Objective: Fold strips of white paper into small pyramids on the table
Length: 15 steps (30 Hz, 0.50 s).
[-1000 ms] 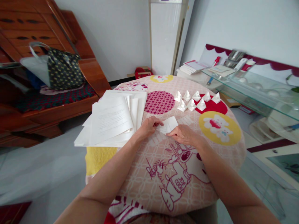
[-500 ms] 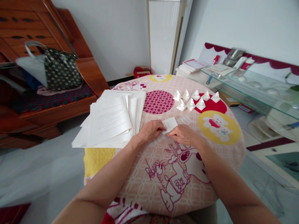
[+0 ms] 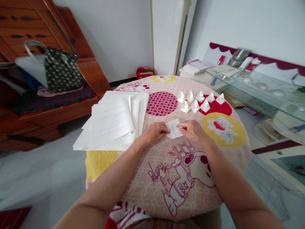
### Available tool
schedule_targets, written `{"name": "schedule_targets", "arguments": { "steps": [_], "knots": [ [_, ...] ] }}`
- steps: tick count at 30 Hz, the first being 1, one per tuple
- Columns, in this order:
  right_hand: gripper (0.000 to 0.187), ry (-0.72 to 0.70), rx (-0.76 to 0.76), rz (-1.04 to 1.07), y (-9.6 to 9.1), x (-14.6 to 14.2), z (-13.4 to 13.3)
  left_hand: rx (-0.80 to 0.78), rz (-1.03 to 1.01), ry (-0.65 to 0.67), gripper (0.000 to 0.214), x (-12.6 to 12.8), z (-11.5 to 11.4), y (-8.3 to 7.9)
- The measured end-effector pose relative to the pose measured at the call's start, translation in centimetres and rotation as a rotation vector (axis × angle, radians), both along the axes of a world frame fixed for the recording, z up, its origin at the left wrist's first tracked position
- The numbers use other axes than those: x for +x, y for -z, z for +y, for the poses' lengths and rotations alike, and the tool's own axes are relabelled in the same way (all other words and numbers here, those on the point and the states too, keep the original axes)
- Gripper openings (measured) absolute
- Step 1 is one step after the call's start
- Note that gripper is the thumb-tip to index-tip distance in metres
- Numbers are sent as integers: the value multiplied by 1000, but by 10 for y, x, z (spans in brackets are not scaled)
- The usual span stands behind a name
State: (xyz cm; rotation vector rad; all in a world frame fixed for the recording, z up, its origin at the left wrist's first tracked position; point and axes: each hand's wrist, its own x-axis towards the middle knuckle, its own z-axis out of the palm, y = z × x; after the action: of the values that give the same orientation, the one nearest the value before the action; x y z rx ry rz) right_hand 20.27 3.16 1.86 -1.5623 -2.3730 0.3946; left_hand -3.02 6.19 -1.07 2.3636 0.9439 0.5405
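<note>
A small folded white paper (image 3: 173, 128) lies on the round table's pink cartoon-print cloth (image 3: 171, 178). My left hand (image 3: 154, 133) presses its left edge with the fingers closed on it. My right hand (image 3: 193, 130) pinches the paper's right side with fingers curled. Just left of my left hand lies a loose stack of white printed sheets (image 3: 114, 122). Several small folded white paper pieces (image 3: 199, 101) stand in two rows beyond my hands, toward the table's far right.
A wooden bench (image 3: 54, 105) with a dark patterned bag (image 3: 60, 68) stands at the left. A glass shelf unit (image 3: 262, 92) with books, a pen and cups runs along the right. A white tall panel (image 3: 166, 35) and a small red object (image 3: 144, 72) are behind the table.
My right hand has shifted up and to the right along the paper, uncovering more of the sheet. My left hand has stayed where it was half a second ago.
</note>
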Motion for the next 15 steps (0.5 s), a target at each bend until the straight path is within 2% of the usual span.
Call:
{"name": "schedule_targets", "arguments": {
  "steps": [2, 4, 7, 10, 15],
  "knots": [
    [30, 88, 10, 59, 3, 5, 5, -8, -1, -9, 27, 0, 0, -1],
    [35, 108, -31, 135, 5, 7, 8, -9, -8, -3, 26, -1, 1, -1],
    [40, 36, -158, 268, 5, 11, 8, 0, -24, 14, 28, -1, 2, 1],
    [45, -87, -271, 280, 5, 17, 5, 1, -39, 15, 29, -2, 2, 3],
    [43, -215, -98, 162, 7, 18, 6, 3, -19, 14, 29, -2, 2, 3]
  ]
}}
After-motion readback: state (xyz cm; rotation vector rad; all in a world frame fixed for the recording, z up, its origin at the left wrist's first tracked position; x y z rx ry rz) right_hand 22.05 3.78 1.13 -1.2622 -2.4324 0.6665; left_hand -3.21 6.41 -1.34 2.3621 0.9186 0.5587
